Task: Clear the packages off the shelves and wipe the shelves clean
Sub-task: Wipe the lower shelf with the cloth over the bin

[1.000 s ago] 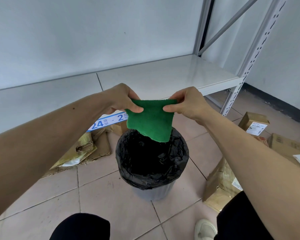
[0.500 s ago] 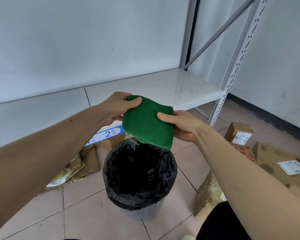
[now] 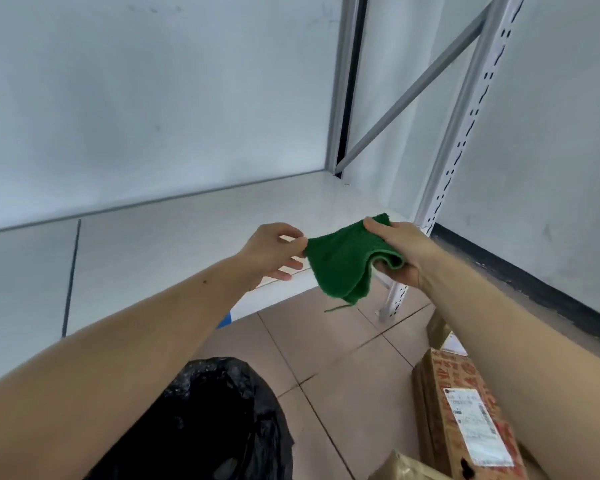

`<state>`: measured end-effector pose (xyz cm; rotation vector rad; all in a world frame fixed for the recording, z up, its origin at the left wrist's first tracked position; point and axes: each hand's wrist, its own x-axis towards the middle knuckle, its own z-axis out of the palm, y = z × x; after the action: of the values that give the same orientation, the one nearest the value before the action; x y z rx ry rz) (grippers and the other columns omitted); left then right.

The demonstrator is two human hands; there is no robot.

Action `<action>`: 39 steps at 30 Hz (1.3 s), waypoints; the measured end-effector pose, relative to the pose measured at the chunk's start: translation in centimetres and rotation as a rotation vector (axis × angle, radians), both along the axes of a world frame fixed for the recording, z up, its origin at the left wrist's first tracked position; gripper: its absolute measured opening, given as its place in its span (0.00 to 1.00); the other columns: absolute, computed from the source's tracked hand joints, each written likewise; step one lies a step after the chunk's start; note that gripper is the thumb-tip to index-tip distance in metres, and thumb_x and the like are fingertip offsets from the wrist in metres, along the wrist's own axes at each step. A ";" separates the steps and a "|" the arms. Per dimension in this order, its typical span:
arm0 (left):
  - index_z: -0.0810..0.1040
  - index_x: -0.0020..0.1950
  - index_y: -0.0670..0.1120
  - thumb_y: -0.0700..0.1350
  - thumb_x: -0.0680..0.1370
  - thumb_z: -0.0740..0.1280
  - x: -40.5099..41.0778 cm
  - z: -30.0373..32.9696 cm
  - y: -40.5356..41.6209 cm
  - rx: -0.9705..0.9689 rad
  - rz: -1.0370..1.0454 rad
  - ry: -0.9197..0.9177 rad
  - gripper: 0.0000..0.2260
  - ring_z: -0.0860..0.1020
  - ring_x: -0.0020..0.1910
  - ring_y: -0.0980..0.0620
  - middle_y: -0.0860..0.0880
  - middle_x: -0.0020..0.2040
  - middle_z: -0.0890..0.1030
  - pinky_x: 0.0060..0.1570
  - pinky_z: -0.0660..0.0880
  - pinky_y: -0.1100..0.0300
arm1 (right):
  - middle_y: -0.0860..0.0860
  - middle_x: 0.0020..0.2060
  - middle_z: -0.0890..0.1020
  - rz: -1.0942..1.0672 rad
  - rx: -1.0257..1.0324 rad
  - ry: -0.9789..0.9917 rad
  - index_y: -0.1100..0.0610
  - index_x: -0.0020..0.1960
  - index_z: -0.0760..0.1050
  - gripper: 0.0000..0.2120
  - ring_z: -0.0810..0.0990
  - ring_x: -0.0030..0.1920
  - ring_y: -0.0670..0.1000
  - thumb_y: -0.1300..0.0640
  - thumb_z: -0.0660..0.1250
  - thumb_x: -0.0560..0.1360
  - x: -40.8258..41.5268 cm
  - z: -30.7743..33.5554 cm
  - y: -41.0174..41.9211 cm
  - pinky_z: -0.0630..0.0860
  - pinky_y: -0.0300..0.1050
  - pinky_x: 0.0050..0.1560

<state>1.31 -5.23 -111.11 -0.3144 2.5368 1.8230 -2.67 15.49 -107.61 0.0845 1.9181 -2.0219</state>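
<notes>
Head view, read from near to far. At 6 o'clock, closest to the camera, a bin lined with a black bag (image 3: 219, 420) stands on the tiled floor (image 3: 312, 344), partly covered by the left forearm. At 4 to 5 o'clock, cardboard packages lie on the floor: a long box with red print and a white shipping label (image 3: 465, 420), a crumpled brown parcel (image 3: 406, 467) at the bottom edge, and a further box (image 3: 442, 332) just beyond, largely hidden by the right forearm.

Near the centre of the frame both hands are raised in front of the shelf edge, apart from each other and joined only by a green cloth (image 3: 343, 263). The left hand (image 3: 271, 251) pinches the cloth's left corner between thumb and fingertips, the remaining fingers loosely extended below. The right hand (image 3: 402, 252) grips the cloth's right side, thumb on top and fingers curled underneath, so that the fabric folds over there. The cloth hangs slack between them, a loose thread trailing from its lower corner; it touches no surface.

Beyond the hands, from 9 to 1 o'clock, lies the white shelf (image 3: 174, 244), with a dark seam between its panels at 9 o'clock. At 2 o'clock a perforated white upright (image 3: 454, 147) and a grey diagonal brace (image 3: 409, 88) rise against the pale wall (image 3: 153, 98).
</notes>
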 end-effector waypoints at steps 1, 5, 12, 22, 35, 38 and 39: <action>0.76 0.63 0.48 0.51 0.79 0.68 -1.0 -0.4 0.0 -0.059 -0.002 0.009 0.14 0.83 0.50 0.49 0.47 0.53 0.83 0.47 0.81 0.54 | 0.57 0.40 0.80 -0.057 0.041 0.062 0.64 0.52 0.74 0.08 0.79 0.32 0.50 0.58 0.67 0.80 -1.8 0.2 0.4 0.77 0.38 0.27; 0.66 0.75 0.51 0.57 0.80 0.64 -4.9 -2.3 -1.3 -0.503 -0.065 0.063 0.25 0.72 0.68 0.51 0.52 0.70 0.73 0.66 0.67 0.58 | 0.57 0.50 0.82 -0.135 0.483 0.417 0.58 0.54 0.74 0.13 0.83 0.46 0.56 0.48 0.67 0.79 -9.5 0.0 1.0 0.82 0.51 0.48; 0.41 0.80 0.55 0.65 0.81 0.50 -11.7 -5.5 -5.5 -1.045 -0.164 -0.219 0.32 0.39 0.79 0.51 0.53 0.80 0.38 0.76 0.41 0.41 | 0.55 0.79 0.59 0.338 1.251 0.531 0.53 0.79 0.57 0.30 0.59 0.76 0.58 0.38 0.45 0.83 -17.4 -7.6 -0.7 0.58 0.57 0.74; 0.34 0.78 0.58 0.78 0.68 0.48 -19.7 -5.5 -10.5 -1.067 -0.213 -0.483 0.47 0.35 0.78 0.52 0.54 0.79 0.32 0.76 0.39 0.41 | 0.60 0.78 0.33 0.323 1.449 0.475 0.64 0.80 0.40 0.44 0.32 0.78 0.59 0.31 0.43 0.79 -29.2 -11.6 -5.4 0.35 0.55 0.78; 0.28 0.75 0.60 0.80 0.61 0.46 -21.2 -7.1 -11.7 -1.069 -0.291 -0.518 0.51 0.28 0.75 0.52 0.55 0.75 0.25 0.74 0.34 0.40 | 0.53 0.81 0.41 0.440 1.407 0.566 0.45 0.81 0.41 0.31 0.40 0.80 0.60 0.35 0.41 0.81 -40.7 -11.1 -18.2 0.39 0.59 0.78; 0.27 0.75 0.59 0.80 0.63 0.47 -21.1 -7.1 -11.9 -1.067 -0.298 -0.523 0.50 0.27 0.75 0.52 0.55 0.75 0.25 0.74 0.35 0.40 | 0.52 0.81 0.43 0.603 1.338 0.701 0.44 0.81 0.42 0.29 0.42 0.80 0.57 0.38 0.41 0.82 -39.0 -10.8 -22.0 0.40 0.57 0.78; 0.27 0.76 0.59 0.80 0.64 0.48 -21.1 -7.0 -11.8 -1.068 -0.297 -0.521 0.50 0.27 0.75 0.52 0.54 0.75 0.25 0.74 0.35 0.40 | 0.51 0.81 0.43 0.674 1.321 0.756 0.42 0.81 0.43 0.28 0.42 0.80 0.56 0.38 0.42 0.82 -38.1 -10.7 -22.8 0.40 0.56 0.78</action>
<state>-19.78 -17.02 -118.10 -0.3080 2.6589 0.1251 -40.74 -7.31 -118.35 -0.9509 2.8081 -0.1216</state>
